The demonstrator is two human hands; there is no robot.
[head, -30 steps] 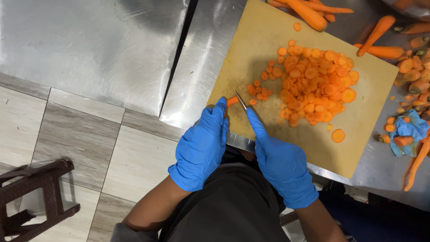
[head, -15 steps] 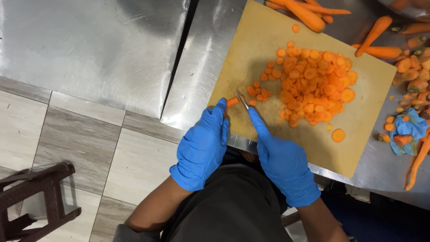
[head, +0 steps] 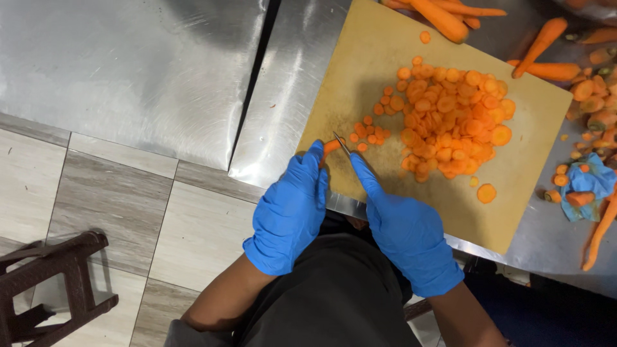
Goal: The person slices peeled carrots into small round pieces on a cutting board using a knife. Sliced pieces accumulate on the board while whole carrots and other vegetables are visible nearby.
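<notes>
Left hand [head: 289,209], blue-gloved, pinches a tiny carrot stub [head: 330,148] at the near-left corner of the board [head: 514,186]. Right hand [head: 405,228] is closed round a knife [head: 341,144], forefinger laid along the spine, blade right beside the stub. With so little carrot left, I'd say the fingertips are way too close to the edge; one slip nicks the glove. The stub also sits near the board's edge and could roll off. The slice pile [head: 450,119] fills the middle; open room is only the steel table [head: 128,64] to the left.
</notes>
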